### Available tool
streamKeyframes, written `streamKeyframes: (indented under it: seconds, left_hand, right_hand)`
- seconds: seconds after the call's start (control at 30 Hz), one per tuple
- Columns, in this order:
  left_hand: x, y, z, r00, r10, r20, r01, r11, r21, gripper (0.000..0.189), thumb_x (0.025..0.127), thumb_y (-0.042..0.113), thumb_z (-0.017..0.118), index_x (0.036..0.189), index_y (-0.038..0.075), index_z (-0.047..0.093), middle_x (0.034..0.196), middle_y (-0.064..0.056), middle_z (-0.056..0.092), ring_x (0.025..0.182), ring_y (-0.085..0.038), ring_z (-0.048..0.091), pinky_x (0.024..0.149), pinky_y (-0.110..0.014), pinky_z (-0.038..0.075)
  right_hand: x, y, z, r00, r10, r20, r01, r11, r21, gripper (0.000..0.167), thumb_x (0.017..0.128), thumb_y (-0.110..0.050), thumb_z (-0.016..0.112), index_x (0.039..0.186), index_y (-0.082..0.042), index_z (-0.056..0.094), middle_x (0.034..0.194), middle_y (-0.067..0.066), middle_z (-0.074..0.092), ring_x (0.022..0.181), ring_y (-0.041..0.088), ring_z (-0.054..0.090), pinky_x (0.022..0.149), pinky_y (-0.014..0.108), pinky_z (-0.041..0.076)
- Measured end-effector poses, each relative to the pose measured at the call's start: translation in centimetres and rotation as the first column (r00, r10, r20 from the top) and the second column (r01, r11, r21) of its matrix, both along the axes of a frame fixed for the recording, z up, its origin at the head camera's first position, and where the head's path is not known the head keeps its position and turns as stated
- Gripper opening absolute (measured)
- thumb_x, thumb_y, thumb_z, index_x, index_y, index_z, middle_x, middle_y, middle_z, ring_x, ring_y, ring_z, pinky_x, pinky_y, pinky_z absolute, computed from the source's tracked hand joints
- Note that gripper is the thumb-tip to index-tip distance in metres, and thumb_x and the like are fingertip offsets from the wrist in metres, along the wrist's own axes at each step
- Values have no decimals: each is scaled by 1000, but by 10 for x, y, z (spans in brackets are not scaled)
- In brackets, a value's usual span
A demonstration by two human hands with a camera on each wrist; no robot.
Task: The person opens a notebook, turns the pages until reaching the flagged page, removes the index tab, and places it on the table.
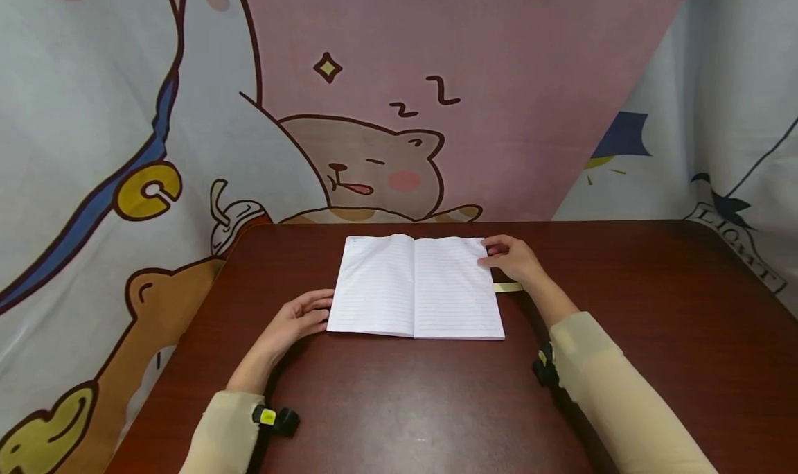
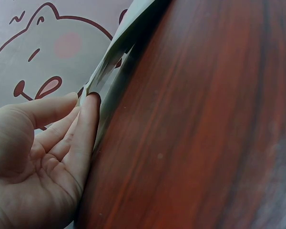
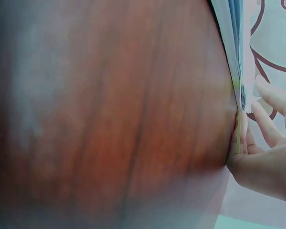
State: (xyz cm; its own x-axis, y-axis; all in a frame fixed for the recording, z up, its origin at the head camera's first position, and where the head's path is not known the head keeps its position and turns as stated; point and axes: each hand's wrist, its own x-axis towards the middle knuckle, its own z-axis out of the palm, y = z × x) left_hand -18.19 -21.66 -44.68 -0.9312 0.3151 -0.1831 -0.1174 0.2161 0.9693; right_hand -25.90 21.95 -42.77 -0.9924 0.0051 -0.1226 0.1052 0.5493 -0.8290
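A notebook (image 1: 374, 287) lies spread on the dark brown table (image 1: 399, 405), showing blank ruled pages. At its left edge is my left hand (image 1: 300, 318). The left wrist view shows the thumb (image 2: 62, 106) and a fingertip (image 2: 91, 102) pinching that edge from either side. My right hand (image 1: 514, 258) is at the upper right corner, its thumb overlapping the right page. In the right wrist view its fingers (image 3: 269, 126) are extended and spread beside the notebook's edge (image 3: 233, 52). A pale yellow strip (image 1: 508, 287) sticks out from the right side, below this hand.
Behind the table hangs a cloth (image 1: 530, 79) printed with cartoon animals; the table's far edge (image 1: 592, 221) meets it. Black wrist-worn cameras sit at the left cuff (image 1: 283, 420) and the right cuff (image 1: 545, 366).
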Motion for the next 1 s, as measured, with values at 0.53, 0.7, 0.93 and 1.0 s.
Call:
streamKeyframes:
  seconds: [0.53,0.7,0.93,1.0]
  left_hand:
    - [-1,0,-1,1000,0,3,0,1000,18,51,101,11,57,148,2,42,145,-27,49,104,-4,65,88,-21,56]
    - [0,0,-1,1000,-2,5,2,1000,26,51,101,10,57,148,1,42,145,-28,48,104,-4,65,88,-22,56]
    - [0,0,-1,1000,-3,1,3,1000,20,51,100,10,57,148,1,42,145,-28,49,104,-4,65,88,-21,56]
    - [0,0,-1,1000,-3,2,3,1000,19,51,100,11,57,148,1,42,145,-28,49,104,-5,65,88,-22,56]
  right_hand:
    - [-6,-3,7,999,-39,19,40,997,-67,42,94,-14,67,134,-4,60,147,21,49,137,38,41,114,55,35]
    - [-6,-6,7,999,-43,-6,43,998,-53,42,94,-13,67,134,-3,59,140,22,55,130,37,49,110,52,41]
    - [-5,-6,5,997,-72,-27,72,997,-25,45,93,-13,68,135,0,57,130,23,60,117,33,53,91,36,46]
    - [-4,-5,5,997,-74,-34,74,997,-15,44,93,-13,68,133,0,57,126,22,61,114,31,54,84,29,44]
